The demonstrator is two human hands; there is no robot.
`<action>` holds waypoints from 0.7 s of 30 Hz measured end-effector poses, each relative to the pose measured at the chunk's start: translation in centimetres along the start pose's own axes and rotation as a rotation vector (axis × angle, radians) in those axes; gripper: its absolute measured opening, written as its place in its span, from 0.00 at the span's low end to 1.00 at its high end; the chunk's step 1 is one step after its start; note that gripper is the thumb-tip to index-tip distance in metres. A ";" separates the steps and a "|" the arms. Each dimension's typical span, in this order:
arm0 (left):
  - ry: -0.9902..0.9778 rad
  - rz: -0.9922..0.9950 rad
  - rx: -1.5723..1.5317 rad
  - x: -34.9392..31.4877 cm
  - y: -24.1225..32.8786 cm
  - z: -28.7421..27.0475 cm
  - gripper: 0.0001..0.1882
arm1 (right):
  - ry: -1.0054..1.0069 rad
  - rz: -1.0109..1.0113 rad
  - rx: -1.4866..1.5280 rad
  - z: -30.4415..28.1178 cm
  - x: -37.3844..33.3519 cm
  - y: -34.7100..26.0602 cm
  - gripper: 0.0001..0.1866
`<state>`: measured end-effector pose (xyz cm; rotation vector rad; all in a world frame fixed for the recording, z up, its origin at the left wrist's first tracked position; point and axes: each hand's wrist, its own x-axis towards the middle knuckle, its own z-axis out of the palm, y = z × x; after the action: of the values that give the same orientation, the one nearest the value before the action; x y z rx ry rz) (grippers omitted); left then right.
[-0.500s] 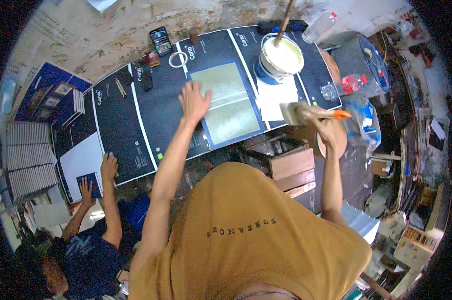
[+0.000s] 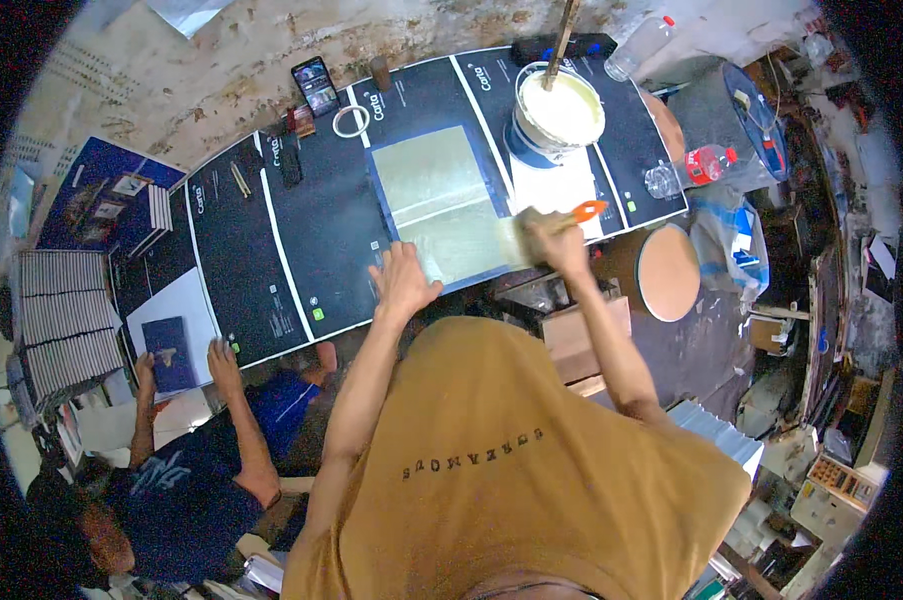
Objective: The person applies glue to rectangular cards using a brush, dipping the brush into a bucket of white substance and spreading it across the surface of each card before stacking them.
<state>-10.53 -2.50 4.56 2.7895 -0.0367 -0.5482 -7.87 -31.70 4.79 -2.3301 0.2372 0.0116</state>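
My right hand (image 2: 557,246) is closed around a wide paintbrush (image 2: 585,212) with an orange handle end. Motion blurs its bristles, which are over the near right edge of a flat blue-bordered cover piece (image 2: 436,185). Two grey-green boards lie on that blue sheet with a narrow strip between them, and the surface has a wet sheen. At the sheet's near left corner rests my left hand (image 2: 406,282), fingers apart and holding nothing. A bucket of creamy white paste (image 2: 561,110) stands beyond my right hand, with a wooden stick (image 2: 563,42) upright in it.
A roll of tape (image 2: 351,121) and a phone (image 2: 316,85) lie along the back. At left another person's hands (image 2: 224,370) hold a dark blue book (image 2: 169,352) beside stacked books (image 2: 66,318). Plastic bottles (image 2: 711,162) stand right; a round stool (image 2: 668,272) is below the table edge.
My left hand has come toward me, from the sheet's left side to its near corner. The brush has swung left from the white paper onto the sheet's near right edge.
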 end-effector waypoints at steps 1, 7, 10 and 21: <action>-0.014 0.009 -0.009 -0.3 0.1 0.0 0.41 | 0.076 -0.044 -0.035 -2.2 0.0 2.3 0.25; 0.018 0.060 -0.102 -0.2 1.1 -1.0 0.37 | 0.423 0.048 0.763 -8.8 2.2 3.7 0.21; 0.081 0.171 -0.127 -0.1 3.3 -0.8 0.35 | 0.244 0.055 0.536 -7.6 5.5 -0.5 0.20; -0.010 0.095 0.056 0.9 7.2 1.1 0.24 | -0.239 -0.560 -0.367 6.3 29.5 -5.6 0.23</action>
<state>-9.87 -9.80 5.34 2.8214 -0.1884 -0.5449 22.50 -28.33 2.00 -2.6500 -0.5834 0.0596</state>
